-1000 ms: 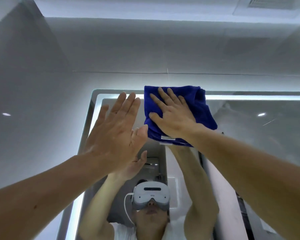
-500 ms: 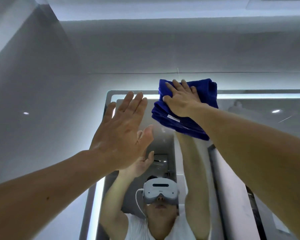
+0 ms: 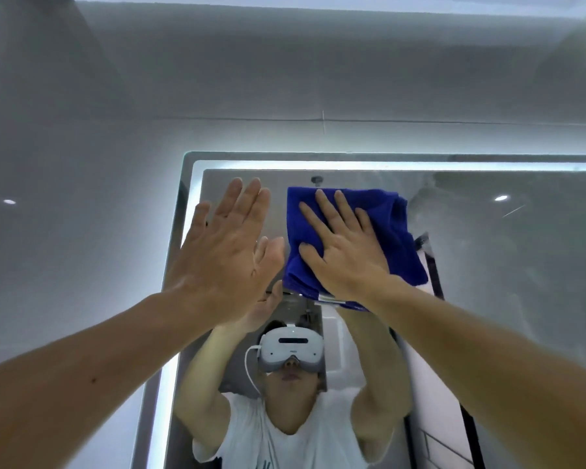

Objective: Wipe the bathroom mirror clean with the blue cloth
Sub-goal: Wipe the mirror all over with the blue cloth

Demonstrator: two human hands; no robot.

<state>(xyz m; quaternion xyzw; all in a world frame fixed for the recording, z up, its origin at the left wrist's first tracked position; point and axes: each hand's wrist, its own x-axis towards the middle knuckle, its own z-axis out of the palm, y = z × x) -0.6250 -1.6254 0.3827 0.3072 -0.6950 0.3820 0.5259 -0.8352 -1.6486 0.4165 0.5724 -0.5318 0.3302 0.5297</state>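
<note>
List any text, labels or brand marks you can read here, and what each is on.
Nothing is legible.
White headset reflected in the lit wall mirror: small mark below the visor, too blurred to read.
Folded blue cloth: white tag on its lower edge, nothing readable.
White T-shirt: faint print, cut off.

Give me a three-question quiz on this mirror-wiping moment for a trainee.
1. True or false: the left hand holds the blue cloth.
2. Where does the cloth sit on the mirror? A) near its top edge B) at its bottom edge C) off the glass, on the wall
3. Fill in: the reflection shows a white ___ worn over the eyes.
Key: 1 false, the right hand presses it flat and the left hand is bare; 2 A; 3 headset.
</note>
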